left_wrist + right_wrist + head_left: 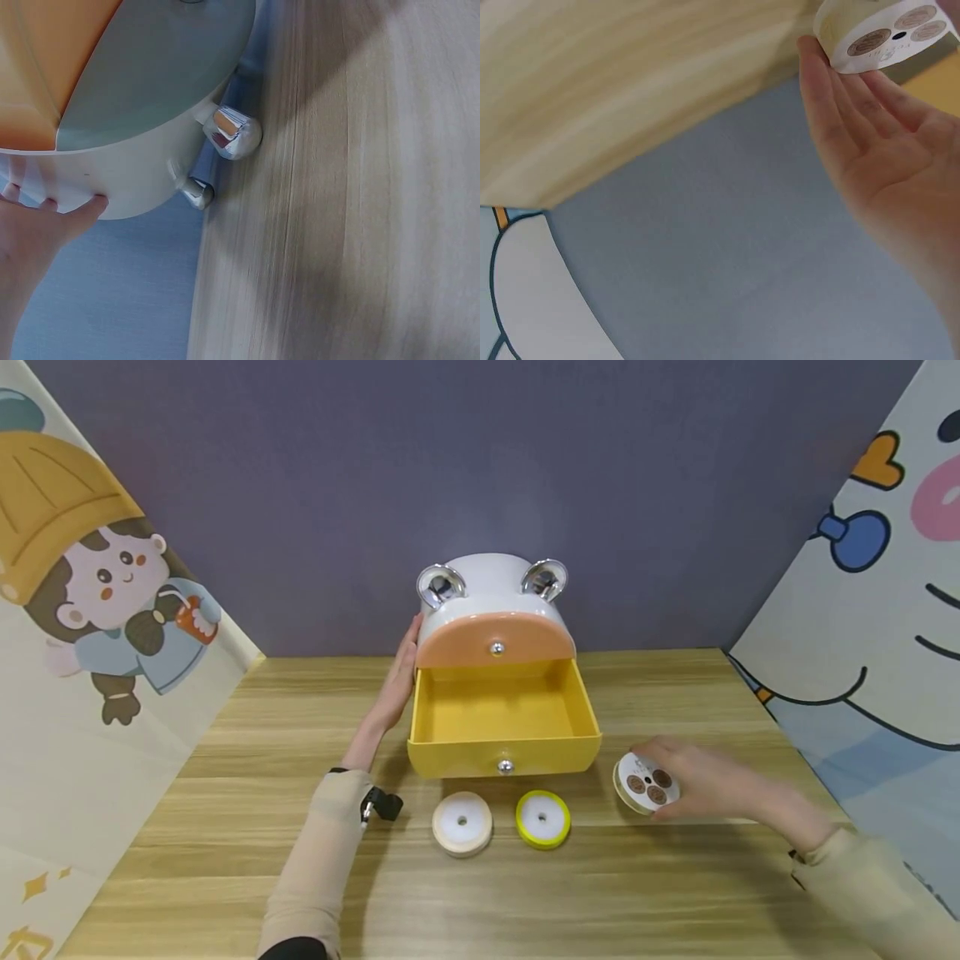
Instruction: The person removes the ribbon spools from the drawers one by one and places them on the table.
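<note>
Past left sleeve (322, 852), bracing box (465, 643) with straight-fingered left hand (396, 681); pinching 1 roll (645, 785) in half-closed right hand (701, 778). Seemingly at pick-up step; likely calls for steady lift.

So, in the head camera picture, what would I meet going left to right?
Cartoon child, peach-rimmed roll, yellow-rimmed roll, white roll with brown circles, orange heart drawing.
</note>
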Available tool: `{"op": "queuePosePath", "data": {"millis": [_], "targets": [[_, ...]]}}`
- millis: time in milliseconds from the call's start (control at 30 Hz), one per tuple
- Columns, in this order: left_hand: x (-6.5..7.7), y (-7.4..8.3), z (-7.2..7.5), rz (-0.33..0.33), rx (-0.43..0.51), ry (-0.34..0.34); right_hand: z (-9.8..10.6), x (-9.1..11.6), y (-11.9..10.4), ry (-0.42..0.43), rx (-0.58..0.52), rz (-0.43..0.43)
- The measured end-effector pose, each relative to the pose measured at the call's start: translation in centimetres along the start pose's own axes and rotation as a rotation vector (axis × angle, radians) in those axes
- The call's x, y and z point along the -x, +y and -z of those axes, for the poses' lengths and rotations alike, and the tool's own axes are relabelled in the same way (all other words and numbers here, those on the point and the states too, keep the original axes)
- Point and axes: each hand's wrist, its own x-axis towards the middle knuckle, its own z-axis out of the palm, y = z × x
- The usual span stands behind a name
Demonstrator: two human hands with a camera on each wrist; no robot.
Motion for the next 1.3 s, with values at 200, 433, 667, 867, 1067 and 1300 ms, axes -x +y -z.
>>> {"op": "queuePosePath", "data": {"millis": [200, 433, 667, 867, 1067, 1300], "targets": [[0.0, 0.1, 0.1, 0.0, -0.003, 0.003, -1.0, -0.3, 0.0, -0.025, -0.036, -0.009], [0.0, 0.0, 0.1, -0.008, 0.006, -0.001, -2.0, -0.6, -0.1, -0.046, -0.035, -0.003], [0.0, 0.0, 0.1, -0.001, 0.006, 0.0, -2.8, -0.7, 0.0, -0.03, -0.041, 0.03], [-0.1, 0.1, 0.1, 0.014, 0.011, 0.002, -3.3, -0.8, 0.0, -0.049, -0.036, 0.018], [-0.2, -0.2, 0.1, 0.023, 0.011, 0.0, -3.8, -1.0, -0.1, -0.069, -0.025, 0.022], [-0.2, -0.5, 0.0, 0.02, 0.03, -0.007, -4.3, -1.1, -0.4, -0.081, -0.012, 0.002]]}}
